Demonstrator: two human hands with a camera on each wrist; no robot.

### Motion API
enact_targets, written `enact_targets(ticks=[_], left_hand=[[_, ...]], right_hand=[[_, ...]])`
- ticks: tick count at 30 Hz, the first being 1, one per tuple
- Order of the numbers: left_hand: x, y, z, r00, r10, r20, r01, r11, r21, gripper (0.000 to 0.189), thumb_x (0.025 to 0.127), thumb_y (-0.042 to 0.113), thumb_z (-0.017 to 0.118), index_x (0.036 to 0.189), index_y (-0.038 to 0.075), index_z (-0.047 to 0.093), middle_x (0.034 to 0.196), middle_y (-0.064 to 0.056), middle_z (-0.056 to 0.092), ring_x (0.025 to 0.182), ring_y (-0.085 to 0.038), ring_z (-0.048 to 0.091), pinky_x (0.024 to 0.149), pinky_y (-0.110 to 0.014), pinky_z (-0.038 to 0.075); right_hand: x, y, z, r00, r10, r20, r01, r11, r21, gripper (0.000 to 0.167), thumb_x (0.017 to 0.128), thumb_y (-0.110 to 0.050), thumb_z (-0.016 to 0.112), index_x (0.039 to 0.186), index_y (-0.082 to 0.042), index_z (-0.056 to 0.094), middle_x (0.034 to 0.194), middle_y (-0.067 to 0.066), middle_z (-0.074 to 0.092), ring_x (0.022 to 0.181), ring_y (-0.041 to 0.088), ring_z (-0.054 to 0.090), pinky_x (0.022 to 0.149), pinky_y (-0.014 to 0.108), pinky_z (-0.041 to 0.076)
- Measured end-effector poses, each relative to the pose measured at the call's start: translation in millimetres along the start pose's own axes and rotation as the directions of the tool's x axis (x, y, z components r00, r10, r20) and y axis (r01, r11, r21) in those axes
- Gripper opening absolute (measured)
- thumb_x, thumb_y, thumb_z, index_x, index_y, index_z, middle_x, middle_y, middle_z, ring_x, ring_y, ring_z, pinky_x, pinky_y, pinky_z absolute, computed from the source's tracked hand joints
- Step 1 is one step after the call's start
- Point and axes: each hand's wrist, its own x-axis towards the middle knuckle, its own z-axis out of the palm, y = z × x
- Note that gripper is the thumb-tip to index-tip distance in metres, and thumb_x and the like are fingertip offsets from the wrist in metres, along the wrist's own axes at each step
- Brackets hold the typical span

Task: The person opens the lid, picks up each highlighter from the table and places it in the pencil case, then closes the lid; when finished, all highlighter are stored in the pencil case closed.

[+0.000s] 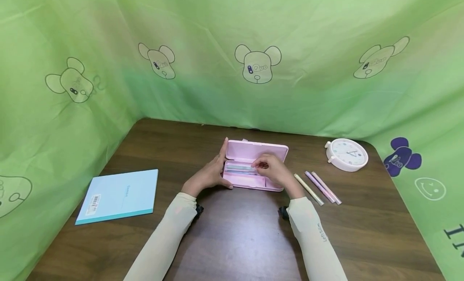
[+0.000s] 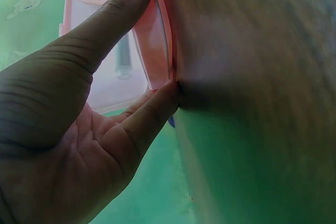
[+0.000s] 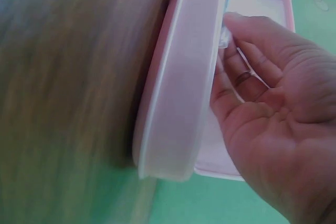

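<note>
A pink pencil case [image 1: 248,182] lies with its lid [image 1: 246,150] raised on the dark wooden table. Around its left end, my left hand [image 1: 208,175] grips it, the thumb [image 2: 113,19] at the front edge and the fingers spread toward the back. Over the case's right half, my right hand [image 1: 273,168] pinches the end of a pale teal pen [image 1: 239,167] between thumb and fingertips. That pen lies lengthwise in the case; a bluish pen [image 1: 239,172] shows just in front of it. In the right wrist view, the clear pen end [image 3: 224,38] is partly covered by the fingers.
Right of the case lie a yellow pen [image 1: 309,189], a purple pen [image 1: 320,186] and a pink pen [image 1: 327,188]. A white round clock [image 1: 347,154] is at the back right. A light blue notebook [image 1: 119,196] lies at left. Green printed cloth [image 1: 203,96] surrounds the table.
</note>
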Motion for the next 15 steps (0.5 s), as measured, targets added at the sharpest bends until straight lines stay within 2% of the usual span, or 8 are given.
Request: enact_targets(ticks=[6, 9, 10, 14, 15], left_hand=[[5.9, -14.4, 4.7, 1.0, 0.004, 0.001, -0.004, 1.0, -0.011, 0.174, 0.064, 0.031, 0.109, 0.166, 0.043, -0.031, 0.181, -0.018, 0.006, 0.16, -0.039, 0.03, 0.124, -0.059, 0.034], [4.7, -12.4, 3.3, 1.0, 0.016, 0.003, -0.016, 1.0, -0.003, 0.172, 0.065, 0.036, 0.108, 0.167, 0.042, -0.03, 0.181, -0.019, 0.006, 0.16, -0.041, 0.029, 0.124, -0.057, 0.034], [3.5, -9.8, 2.3, 1.0, 0.016, 0.005, -0.016, 1.0, 0.005, 0.171, 0.066, 0.036, 0.108, 0.167, 0.041, -0.03, 0.181, -0.021, 0.006, 0.16, -0.042, 0.028, 0.124, -0.057, 0.035], [-10.8, 26.7, -11.7, 0.999, -0.009, 0.031, 0.009, 1.0, -0.01, 0.164, 0.073, 0.028, 0.105, 0.169, 0.032, -0.028, 0.18, -0.025, 0.004, 0.16, -0.047, 0.024, 0.126, -0.058, 0.032], [-12.1, 29.8, -12.5, 0.999, -0.007, 0.032, 0.008, 1.0, -0.008, 0.163, 0.074, 0.026, 0.104, 0.169, 0.031, -0.028, 0.179, -0.026, 0.004, 0.16, -0.047, 0.024, 0.126, -0.057, 0.032]], right_hand=[[0.2, -2, 1, 1.0, 0.007, 0.004, -0.007, 1.0, -0.006, 0.015, 0.089, 0.016, 0.07, 0.099, 0.01, 0.079, 0.095, 0.016, 0.069, 0.088, 0.023, 0.064, 0.08, 0.028, 0.056], [0.5, -2, 1, 1.0, 0.014, 0.008, -0.014, 1.0, -0.02, 0.015, 0.089, 0.016, 0.07, 0.1, 0.01, 0.079, 0.094, 0.017, 0.069, 0.088, 0.023, 0.065, 0.081, 0.029, 0.056], [0.6, -2, 1, 1.0, 0.019, 0.009, -0.019, 1.0, -0.024, 0.015, 0.089, 0.016, 0.07, 0.1, 0.01, 0.079, 0.095, 0.016, 0.07, 0.088, 0.024, 0.065, 0.081, 0.029, 0.056], [1.3, -2, 2, 1.0, 0.027, 0.016, -0.026, 0.999, -0.041, 0.014, 0.091, 0.015, 0.072, 0.101, 0.01, 0.08, 0.096, 0.016, 0.07, 0.09, 0.025, 0.066, 0.083, 0.032, 0.058], [1.4, -2, 3, 0.999, 0.027, 0.017, -0.026, 0.999, -0.045, 0.014, 0.091, 0.014, 0.073, 0.102, 0.01, 0.08, 0.096, 0.016, 0.071, 0.09, 0.025, 0.067, 0.084, 0.033, 0.058]])
